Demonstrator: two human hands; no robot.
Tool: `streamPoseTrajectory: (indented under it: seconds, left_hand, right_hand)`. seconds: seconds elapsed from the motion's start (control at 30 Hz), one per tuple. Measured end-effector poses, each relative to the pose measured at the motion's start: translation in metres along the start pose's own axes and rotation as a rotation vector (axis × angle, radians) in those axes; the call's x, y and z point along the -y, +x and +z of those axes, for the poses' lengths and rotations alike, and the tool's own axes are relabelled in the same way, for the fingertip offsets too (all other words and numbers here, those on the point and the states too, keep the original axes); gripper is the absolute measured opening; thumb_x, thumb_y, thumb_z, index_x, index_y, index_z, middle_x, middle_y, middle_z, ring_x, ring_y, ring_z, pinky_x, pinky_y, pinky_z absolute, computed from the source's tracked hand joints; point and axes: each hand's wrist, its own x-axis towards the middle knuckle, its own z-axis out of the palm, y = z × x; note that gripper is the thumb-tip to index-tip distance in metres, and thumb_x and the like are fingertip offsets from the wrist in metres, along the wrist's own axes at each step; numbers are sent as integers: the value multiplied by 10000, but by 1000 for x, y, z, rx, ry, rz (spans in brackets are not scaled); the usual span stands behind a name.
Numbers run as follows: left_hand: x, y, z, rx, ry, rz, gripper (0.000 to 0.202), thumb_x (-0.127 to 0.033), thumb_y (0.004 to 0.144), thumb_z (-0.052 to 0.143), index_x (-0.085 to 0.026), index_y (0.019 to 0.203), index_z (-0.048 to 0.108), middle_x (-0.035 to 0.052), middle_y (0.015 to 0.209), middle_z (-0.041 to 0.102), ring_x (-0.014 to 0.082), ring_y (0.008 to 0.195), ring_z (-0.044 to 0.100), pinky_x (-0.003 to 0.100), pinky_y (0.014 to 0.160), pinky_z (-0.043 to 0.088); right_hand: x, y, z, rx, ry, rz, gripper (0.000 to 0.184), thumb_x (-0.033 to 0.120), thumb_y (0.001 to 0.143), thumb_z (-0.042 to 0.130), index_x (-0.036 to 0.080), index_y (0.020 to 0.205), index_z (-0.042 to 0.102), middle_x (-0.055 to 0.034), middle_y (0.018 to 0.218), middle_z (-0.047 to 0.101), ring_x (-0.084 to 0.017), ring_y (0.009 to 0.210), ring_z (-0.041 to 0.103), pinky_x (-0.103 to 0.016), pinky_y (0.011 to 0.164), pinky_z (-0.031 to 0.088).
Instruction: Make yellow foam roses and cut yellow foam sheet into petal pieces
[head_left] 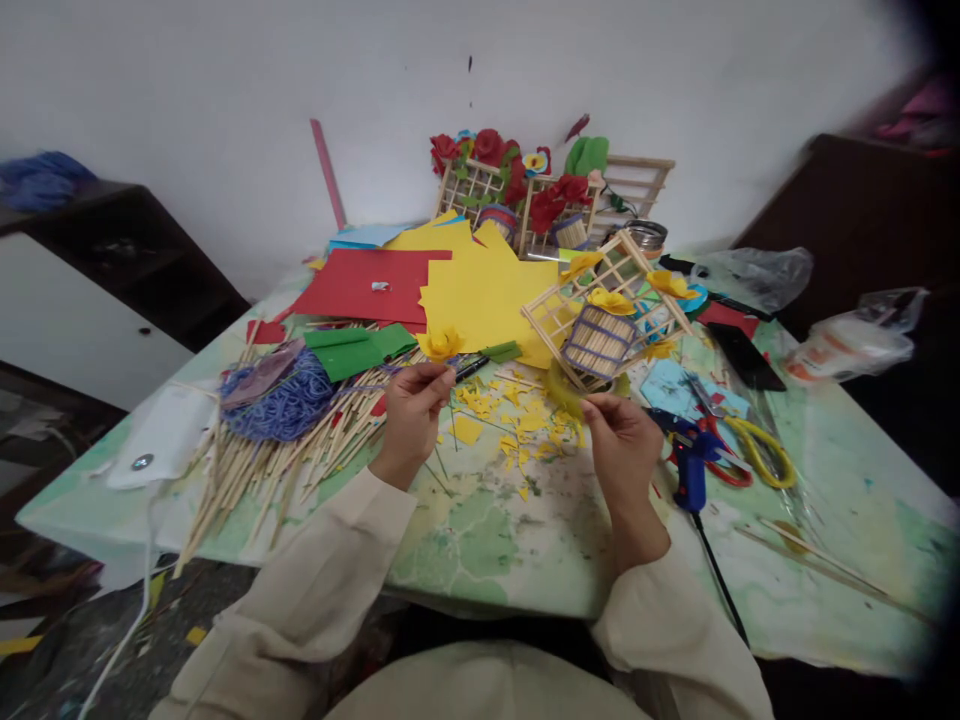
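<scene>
My left hand (412, 415) pinches the thin stem of a yellow paper flower (442, 343), which stands above the fingertips. My right hand (621, 435) has thumb and finger closed at the edge of a yellow-green piece (564, 390); motion blurs it, and I cannot make out its kind. Between the hands, yellow paper scraps (529, 425) are strewn over the table. Just beyond the right hand, a stick lattice (555, 318) with yellow flowers and a small stick basket (600, 342) leans at a tilt.
A blue glue gun (686, 455) lies right of my right hand, near yellow-handled scissors (772, 455). Wooden sticks (262, 480) and purple yarn (281, 400) lie at left. Yellow sheets (480, 300) and a red sheet (360, 280) lie behind. A black phone (744, 355) lies at right.
</scene>
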Motion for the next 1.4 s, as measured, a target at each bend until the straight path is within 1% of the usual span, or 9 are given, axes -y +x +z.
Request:
streamPoseTrajectory:
  seconds: [0.07, 0.23, 0.33, 0.47, 0.63, 0.77, 0.97, 1.2, 1.4]
  left_hand:
    - [0, 0, -1, -8, 8, -10, 177, -169, 549, 784, -163, 683, 667, -29, 600, 621, 19, 444, 436, 156, 423, 318]
    - [3, -5, 2, 0, 12, -97, 169, -165, 546, 784, -163, 673, 672, -23, 612, 626, 23, 463, 444, 155, 430, 321]
    - [4, -7, 4, 6, 5, -128, 177, -165, 531, 789, -158, 662, 669, -16, 615, 636, 22, 454, 442, 157, 426, 319]
    - [3, -6, 5, -6, 4, -141, 186, -173, 523, 792, -157, 661, 669, -13, 624, 643, 23, 459, 448, 157, 430, 323]
    - [4, -5, 4, 1, 34, -148, 194, -190, 523, 796, -155, 667, 671, -12, 642, 638, 29, 503, 471, 158, 468, 347]
    - [8, -10, 4, 69, 91, -187, 205, -229, 545, 795, -151, 685, 667, -18, 640, 619, 50, 565, 512, 178, 544, 399]
    - [21, -26, 10, 203, 215, -310, 224, -283, 607, 773, -145, 729, 646, -14, 694, 608, 66, 615, 523, 204, 609, 434]
    - [28, -34, 12, 261, 224, -380, 269, -336, 619, 761, -148, 762, 633, 11, 777, 627, 96, 660, 563, 239, 633, 476]
    - [28, -32, 10, 232, 269, -307, 272, -316, 604, 769, -138, 754, 628, 7, 721, 626, 93, 625, 555, 237, 624, 468]
  right_hand:
    - [-3, -2, 3, 88, -101, 20, 253, 381, 804, 553, 166, 782, 685, -16, 621, 643, -151, 564, 559, -272, 579, 430]
    - [-15, -2, 21, 399, -440, -237, 244, 194, 812, 498, 167, 923, 714, -96, 888, 686, -232, 850, 576, -346, 762, 428]
    - [-16, -1, 36, 511, -537, -329, 319, 121, 784, 490, 189, 1022, 691, -103, 941, 658, -237, 887, 535, -352, 780, 402]
    - [-10, -1, 46, 589, -549, -358, 228, 98, 763, 490, 196, 771, 696, -76, 839, 646, -217, 846, 513, -339, 765, 377]
    - [-6, -1, 39, 410, -403, -274, 158, 166, 798, 483, 171, 745, 632, -65, 757, 630, -200, 765, 514, -331, 712, 387]
    - [1, -5, 38, 231, -37, -68, 88, 239, 782, 525, 176, 813, 580, -19, 723, 595, -153, 659, 516, -289, 626, 410]
    - [16, -22, 40, 264, 383, 151, 113, 280, 761, 566, 185, 807, 606, -11, 752, 620, -139, 692, 562, -281, 656, 457]
    - [26, -34, 38, 337, 295, 50, 161, 193, 765, 528, 208, 853, 662, -35, 848, 677, -166, 789, 609, -317, 733, 480]
    - [32, -37, 34, 299, 152, -135, 201, 113, 693, 542, 209, 836, 646, -13, 782, 636, -133, 659, 546, -267, 604, 457]
